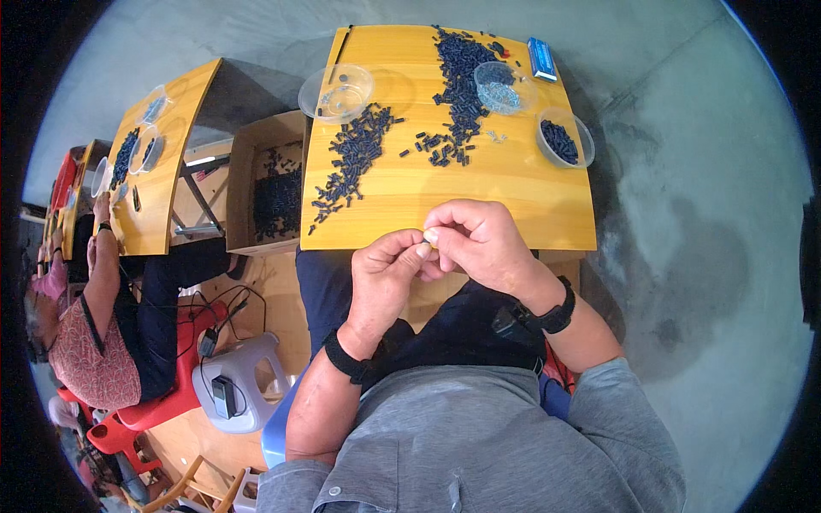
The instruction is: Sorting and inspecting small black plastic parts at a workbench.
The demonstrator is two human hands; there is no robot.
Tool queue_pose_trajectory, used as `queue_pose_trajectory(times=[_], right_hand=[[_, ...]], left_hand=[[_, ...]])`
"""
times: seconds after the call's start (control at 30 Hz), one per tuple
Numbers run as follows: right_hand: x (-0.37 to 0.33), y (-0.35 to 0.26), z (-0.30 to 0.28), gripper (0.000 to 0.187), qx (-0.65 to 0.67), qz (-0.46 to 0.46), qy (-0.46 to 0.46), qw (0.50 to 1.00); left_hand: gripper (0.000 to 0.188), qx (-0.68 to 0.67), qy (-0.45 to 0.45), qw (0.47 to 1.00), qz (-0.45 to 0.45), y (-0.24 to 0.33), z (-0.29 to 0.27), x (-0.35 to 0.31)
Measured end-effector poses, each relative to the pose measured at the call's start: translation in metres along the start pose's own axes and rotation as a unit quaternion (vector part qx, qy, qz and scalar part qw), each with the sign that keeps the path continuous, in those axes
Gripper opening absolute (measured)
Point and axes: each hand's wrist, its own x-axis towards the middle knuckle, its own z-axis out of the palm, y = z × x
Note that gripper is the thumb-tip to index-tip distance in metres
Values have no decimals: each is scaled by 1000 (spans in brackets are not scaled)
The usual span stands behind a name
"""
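Observation:
My left hand [386, 272] and my right hand [483, 246] meet just off the near edge of the yellow wooden table [505, 192]. Both are closed in a pinch, fingertips against each other. A tiny dark bit shows between the fingertips, but its kind is too small to make out. Beyond them on the tabletop lie two spreads of short black tube-like pieces: a smaller heap [355, 154] on the left and a larger heap [462, 73] toward the far middle.
Clear plastic bowls stand around the heaps: one at left [355, 83], one with small silvery parts [525, 96], one with black pieces [587, 147]. A blue box [540, 60] sits far right. Left of the table are a cardboard box [244, 184], a stool [256, 410] and a seated person [98, 359].

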Motion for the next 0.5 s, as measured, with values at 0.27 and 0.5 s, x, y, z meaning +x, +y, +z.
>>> queue_pose_trajectory(times=[0.27, 0.5], right_hand=[[3, 5, -9, 13, 43, 19, -28, 998], [8, 2, -18, 18, 135, 59, -78, 986]], left_hand=[[13, -96, -5, 995, -39, -1, 5, -2], [14, -107, -21, 993, -52, 5, 3, -2]])
